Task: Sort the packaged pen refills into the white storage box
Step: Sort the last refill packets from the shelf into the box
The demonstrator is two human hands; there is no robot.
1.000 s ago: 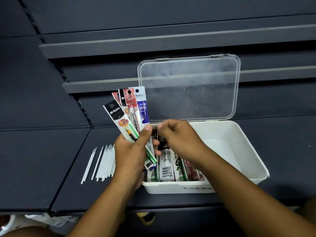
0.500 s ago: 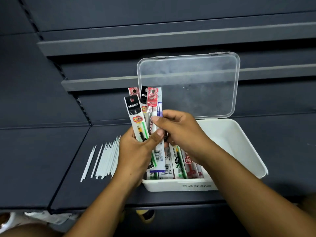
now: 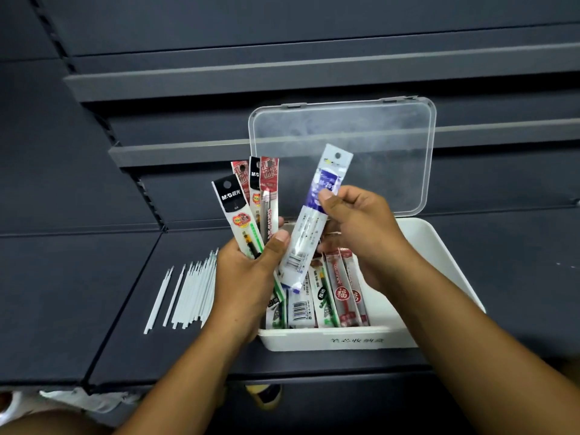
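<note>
Glossily, right hand [image 3: 361, 227] pinches slim blue-printed packet [image 3: 314, 215].

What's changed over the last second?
The right hand took hold of the blue-and-white refill packet and pulled it rightward out of the fanned packets. The left hand still grips those. The white plastic box, clear lid and loose white tubes are unchanged.

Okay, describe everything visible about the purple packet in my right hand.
The purple packet is a long, narrow, glossy plastic sleeve, white with a purple band near its top and a round hang hole above. Blurred print runs lower down. It tilts, top leaning right, over the open white box. The right hand pinches it, thumb on the purple band.
</note>
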